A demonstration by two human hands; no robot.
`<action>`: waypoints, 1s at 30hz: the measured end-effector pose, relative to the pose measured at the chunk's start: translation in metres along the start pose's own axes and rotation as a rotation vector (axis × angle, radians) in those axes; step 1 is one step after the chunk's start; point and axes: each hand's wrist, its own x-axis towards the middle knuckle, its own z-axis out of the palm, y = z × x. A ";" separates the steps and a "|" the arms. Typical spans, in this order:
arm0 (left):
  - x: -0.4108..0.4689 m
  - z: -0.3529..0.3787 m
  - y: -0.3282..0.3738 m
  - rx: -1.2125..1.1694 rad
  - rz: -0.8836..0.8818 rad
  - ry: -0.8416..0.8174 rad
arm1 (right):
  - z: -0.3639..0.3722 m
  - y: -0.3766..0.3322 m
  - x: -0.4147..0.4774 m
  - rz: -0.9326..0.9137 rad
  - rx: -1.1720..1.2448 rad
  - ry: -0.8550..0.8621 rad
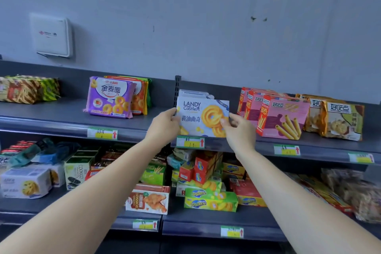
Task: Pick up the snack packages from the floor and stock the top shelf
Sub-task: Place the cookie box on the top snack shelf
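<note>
A pale blue Landy Castle cookie box (198,115) stands upright at the front edge of the grey top shelf (61,117), near its middle. My left hand (165,125) grips the box's left edge and my right hand (237,128) pinches its right edge. Behind it stand more boxes of the same kind (195,94), mostly hidden.
On the top shelf, purple ring-cookie bags (110,98) sit to the left, pink stick-biscuit boxes (280,116) and yellow cookie bags (340,120) to the right. A shelf upright (177,88) rises behind the box. The lower shelf (206,229) is crowded with boxes. A white wall unit (52,36) hangs above.
</note>
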 end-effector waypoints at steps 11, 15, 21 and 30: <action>0.110 0.030 -0.041 0.003 -0.084 -0.090 | 0.069 0.039 0.091 0.006 -0.081 -0.125; 0.138 0.038 -0.053 -0.011 -0.085 -0.124 | 0.085 0.048 0.107 0.023 -0.092 -0.124; 0.167 0.046 -0.063 -0.075 -0.122 -0.206 | 0.100 0.049 0.126 0.048 -0.149 -0.098; 0.178 0.051 -0.069 -0.072 -0.144 -0.253 | 0.113 0.054 0.138 0.093 -0.203 -0.119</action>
